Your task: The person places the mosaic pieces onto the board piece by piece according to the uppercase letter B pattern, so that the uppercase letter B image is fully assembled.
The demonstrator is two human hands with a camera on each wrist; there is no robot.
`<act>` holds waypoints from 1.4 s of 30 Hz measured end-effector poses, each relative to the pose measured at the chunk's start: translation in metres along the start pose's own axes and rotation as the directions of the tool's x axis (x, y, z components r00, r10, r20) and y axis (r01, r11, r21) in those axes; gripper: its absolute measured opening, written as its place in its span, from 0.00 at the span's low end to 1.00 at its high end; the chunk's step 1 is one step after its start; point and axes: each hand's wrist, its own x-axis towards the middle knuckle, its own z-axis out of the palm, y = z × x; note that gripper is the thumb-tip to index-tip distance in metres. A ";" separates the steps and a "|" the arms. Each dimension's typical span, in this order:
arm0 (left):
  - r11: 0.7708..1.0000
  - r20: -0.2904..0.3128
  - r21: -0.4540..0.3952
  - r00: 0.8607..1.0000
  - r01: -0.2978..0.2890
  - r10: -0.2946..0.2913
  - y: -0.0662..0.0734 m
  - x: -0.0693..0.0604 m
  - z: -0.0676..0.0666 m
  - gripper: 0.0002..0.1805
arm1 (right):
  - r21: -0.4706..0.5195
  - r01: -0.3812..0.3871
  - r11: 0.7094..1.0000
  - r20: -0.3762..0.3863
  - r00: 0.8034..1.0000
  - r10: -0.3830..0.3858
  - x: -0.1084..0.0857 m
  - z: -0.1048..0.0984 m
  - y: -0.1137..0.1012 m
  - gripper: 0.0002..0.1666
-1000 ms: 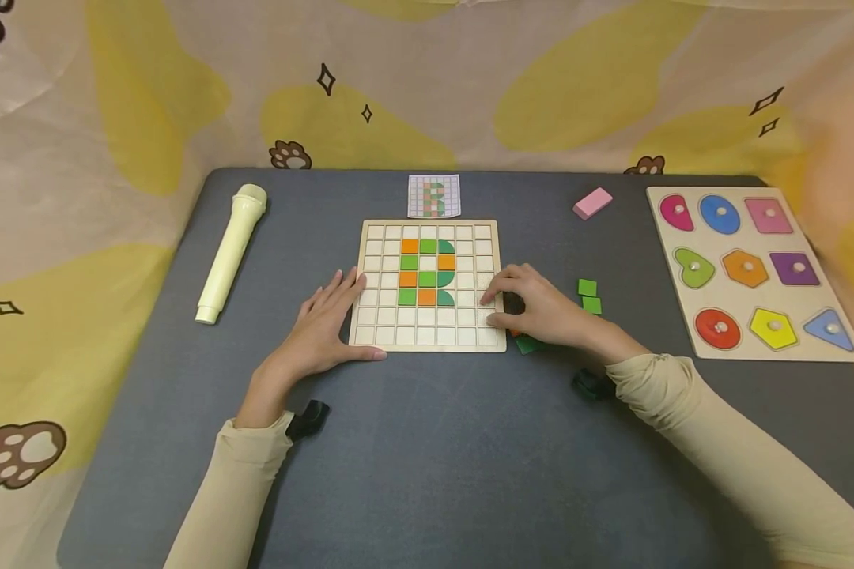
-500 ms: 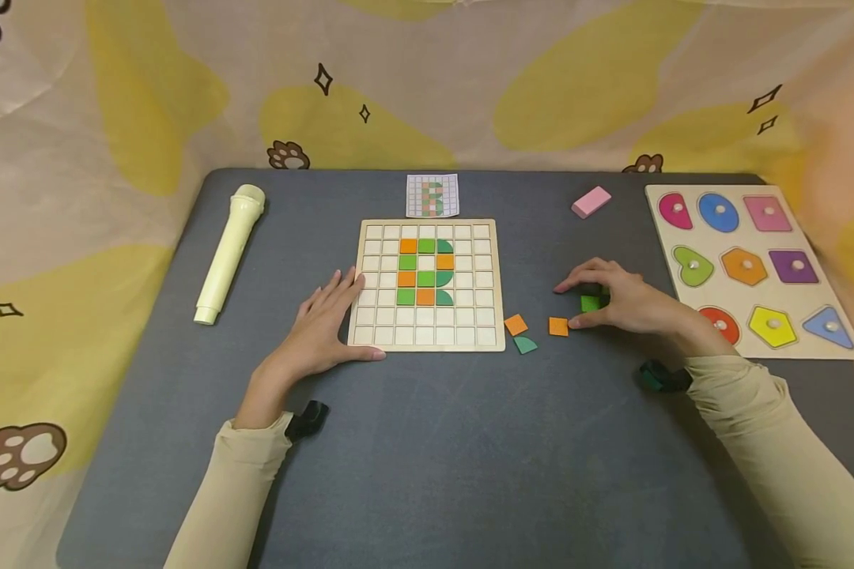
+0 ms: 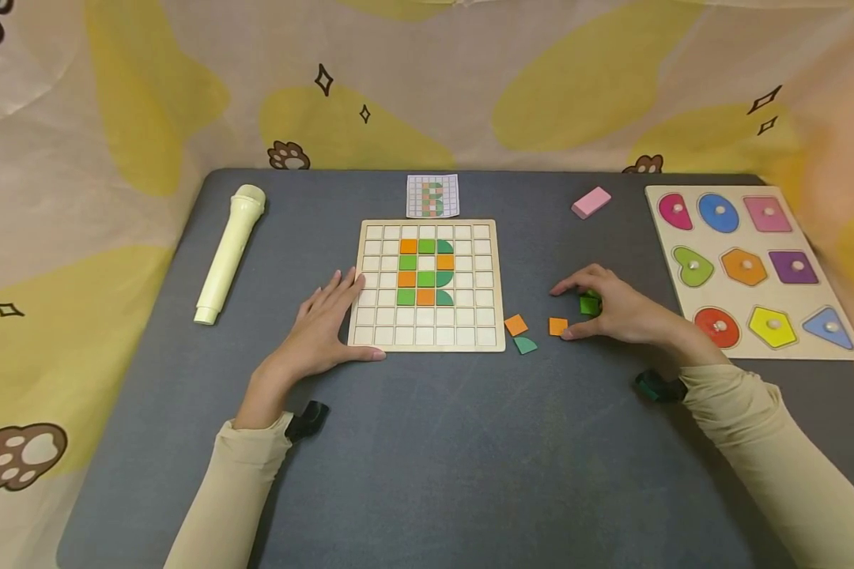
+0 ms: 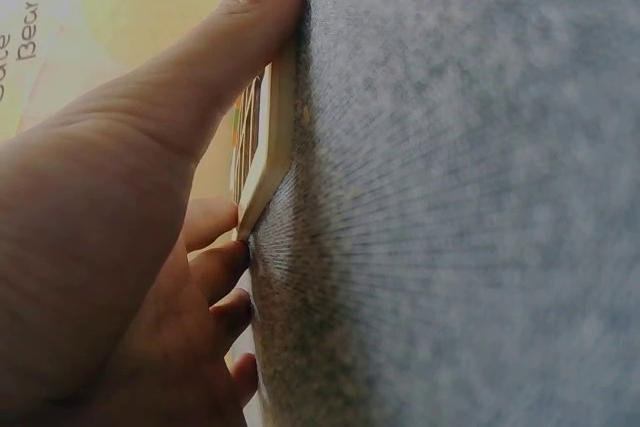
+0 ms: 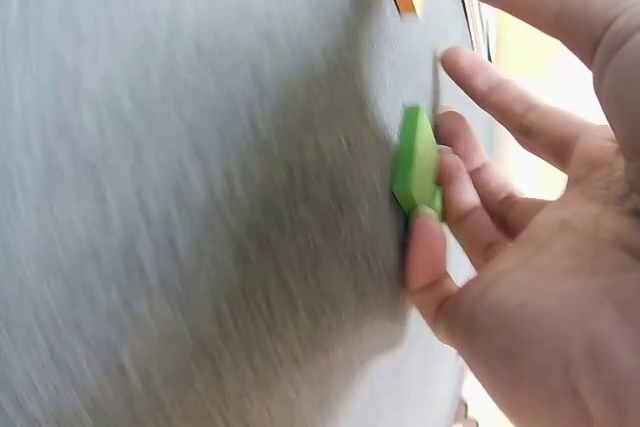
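A square wooden grid board [image 3: 387, 337] lies mid-table, holding orange, green and teal tiles in a B-like pattern. My left hand [image 3: 318, 325] rests at its left edge, fingers extended and thumb along the front edge; the left wrist view shows the thumb against the board's rim [image 4: 270, 137]. Right of the board, my right hand [image 3: 615, 310] is low over loose tiles, thumb and index finger apart. Its thumb tip touches or nearly touches an orange square tile [image 3: 558, 326]. Green square tiles [image 3: 589, 305] lie beneath its fingers; the right wrist view shows a green tile [image 5: 415, 162] beside the fingertips.
An orange tile [image 3: 515, 325] and a teal quarter-round tile [image 3: 525, 345] lie by the board's right edge. A pattern card [image 3: 432, 196] is behind the board. Around them are a cream microphone [image 3: 230, 257], a pink block [image 3: 591, 202] and a knobbed shape puzzle [image 3: 747, 304].
My right hand has moved right from the board's right edge to the loose tiles, then slightly left with the green tiles shifting a little. The left hand has stayed put.
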 end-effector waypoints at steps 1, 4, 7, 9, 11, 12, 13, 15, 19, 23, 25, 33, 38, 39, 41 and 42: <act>1.000 0.001 -0.001 1.000 -0.001 0.001 0.000 0.000 0.000 0.70 | 0.000 0.013 1.000 -0.010 1.000 -0.013 0.001 0.003 -0.001 0.34; 1.000 0.000 -0.005 1.000 -0.003 0.003 0.000 0.000 0.000 0.70 | 0.003 0.061 0.998 -0.041 0.997 -0.061 0.006 0.015 -0.007 0.30; 1.000 0.000 -0.007 1.000 -0.003 0.003 0.001 0.000 -0.001 0.70 | 0.005 0.115 0.993 -0.066 0.991 -0.114 0.011 0.025 -0.013 0.25; 1.000 -0.001 -0.007 1.000 -0.002 0.002 0.002 0.000 -0.001 0.70 | 0.003 0.147 0.989 -0.075 0.986 -0.146 0.014 0.031 -0.017 0.22; 1.000 -0.001 -0.006 1.000 -0.002 0.002 0.002 0.000 -0.001 0.69 | -0.002 0.168 0.986 -0.082 0.982 -0.168 0.017 0.036 -0.020 0.20; 1.000 0.000 -0.006 1.000 -0.003 0.003 0.002 0.000 -0.001 0.69 | -0.005 0.174 0.985 -0.084 0.981 -0.174 0.019 0.038 -0.021 0.19; 1.000 0.000 -0.007 1.000 -0.003 0.003 0.002 0.000 -0.001 0.69 | -0.005 0.179 0.984 -0.086 0.980 -0.179 0.020 0.039 -0.022 0.18; 1.000 -0.001 -0.006 1.000 -0.002 0.002 0.002 0.001 -0.001 0.70 | -0.006 0.183 0.983 -0.086 0.979 -0.183 0.023 0.042 -0.025 0.17; 1.000 -0.002 -0.005 1.000 0.000 0.000 0.001 0.001 0.001 0.70 | -0.029 0.189 0.982 -0.079 0.978 -0.191 0.027 0.042 -0.029 0.14; 1.000 -0.001 -0.009 1.000 -0.004 0.004 0.001 0.001 0.000 0.70 | -0.063 0.206 0.976 -0.083 0.974 -0.211 0.031 0.037 -0.035 0.14; 1.000 -0.001 -0.012 1.000 -0.004 0.004 0.000 0.001 0.000 0.70 | -0.063 0.214 0.975 -0.096 0.971 -0.219 0.034 0.035 -0.040 0.14; 1.000 -0.004 -0.013 1.000 -0.002 0.002 -0.001 0.000 0.000 0.70 | -0.011 0.247 0.969 -0.151 0.957 -0.246 0.053 0.055 -0.066 0.17; 1.000 0.001 -0.021 1.000 0.001 -0.001 0.000 0.001 0.000 0.70 | 0.000 0.242 0.970 -0.132 0.962 -0.240 0.065 0.079 -0.086 0.15; 1.000 0.003 -0.021 1.000 0.002 -0.002 0.001 0.001 0.000 0.70 | -0.002 0.236 0.972 -0.126 0.964 -0.235 0.067 0.083 -0.091 0.15; 1.000 0.004 -0.016 1.000 0.003 -0.003 0.001 0.001 0.000 0.70 | 0.000 0.222 0.975 -0.114 0.969 -0.220 0.069 0.090 -0.100 0.14; 1.000 0.006 -0.015 1.000 0.004 -0.004 0.001 0.001 0.000 0.70 | 0.004 0.217 0.976 -0.110 0.970 -0.216 0.071 0.093 -0.103 0.13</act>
